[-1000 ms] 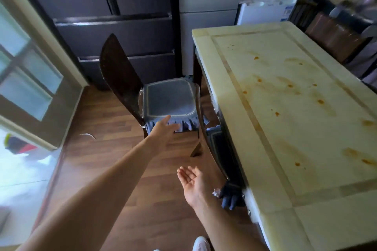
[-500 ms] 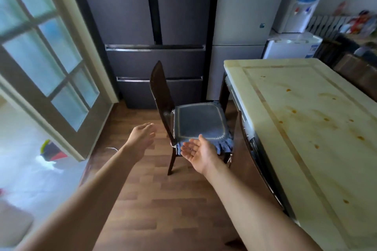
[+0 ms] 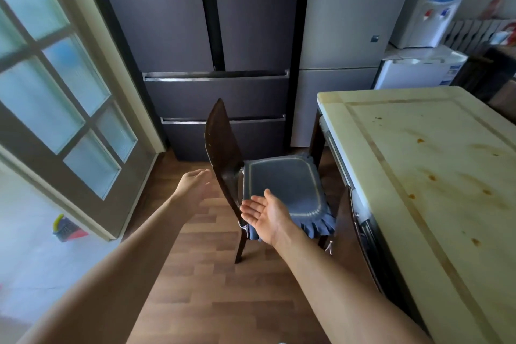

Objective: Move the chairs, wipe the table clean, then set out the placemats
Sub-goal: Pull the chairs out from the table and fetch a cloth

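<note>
Chair [image 3: 279, 176] stands between both empty, open-fingered hands, left hand [image 3: 194, 187] behind its backrest, right hand [image 3: 265, 213] over its cushion

Single wide-angle view from the person's head, facing forward and down. Chair [image 3: 284, 176] near, centre frame; table [image 3: 418, 176] close along the right edge; fridge [image 3: 173, 22] farther ahead; door [image 3: 55, 92] at left. Straight lines bow toward the frame edges.

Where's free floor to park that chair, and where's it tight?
Free: wood floor between glass door and chair back, running toward the camera. Narrow strip between chair and fridge. Tight: chair seat close beside the table edge.
</note>
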`<action>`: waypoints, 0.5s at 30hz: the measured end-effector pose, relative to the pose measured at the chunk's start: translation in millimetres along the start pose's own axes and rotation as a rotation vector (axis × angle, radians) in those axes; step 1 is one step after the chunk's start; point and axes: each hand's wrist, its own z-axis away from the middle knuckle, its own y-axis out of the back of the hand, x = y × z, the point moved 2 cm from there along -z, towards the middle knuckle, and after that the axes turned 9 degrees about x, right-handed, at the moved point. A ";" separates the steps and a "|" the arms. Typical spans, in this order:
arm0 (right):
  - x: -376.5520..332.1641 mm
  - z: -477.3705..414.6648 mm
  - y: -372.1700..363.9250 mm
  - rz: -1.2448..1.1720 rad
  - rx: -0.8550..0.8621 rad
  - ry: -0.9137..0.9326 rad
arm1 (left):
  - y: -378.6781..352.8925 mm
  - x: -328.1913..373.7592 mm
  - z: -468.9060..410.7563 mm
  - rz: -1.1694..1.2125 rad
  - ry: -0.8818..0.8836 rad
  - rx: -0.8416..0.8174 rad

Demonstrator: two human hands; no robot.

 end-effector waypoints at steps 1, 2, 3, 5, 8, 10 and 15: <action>-8.0 -9.4 -3.5 0.004 -0.005 -0.006 | -6.2 7.0 -9.7 -0.002 -0.008 0.003; -15.6 -19.2 -6.8 0.007 -0.007 -0.011 | -11.2 13.3 -19.9 -0.004 -0.017 0.004; -22.9 -28.9 -10.5 0.011 -0.005 -0.018 | -16.0 18.6 -30.9 -0.012 -0.023 -0.001; -32.4 -48.3 -16.3 0.018 0.004 -0.027 | -21.1 24.5 -49.4 -0.028 -0.028 -0.006; -37.3 -73.0 -27.5 0.034 0.021 -0.058 | -22.4 27.2 -78.7 -0.029 -0.011 0.042; -36.1 -87.1 -36.1 0.035 0.028 -0.084 | -20.8 27.3 -100.9 -0.045 0.009 0.083; -30.8 -132.9 -72.7 0.066 0.057 -0.160 | -22.5 37.0 -175.1 -0.109 0.042 0.110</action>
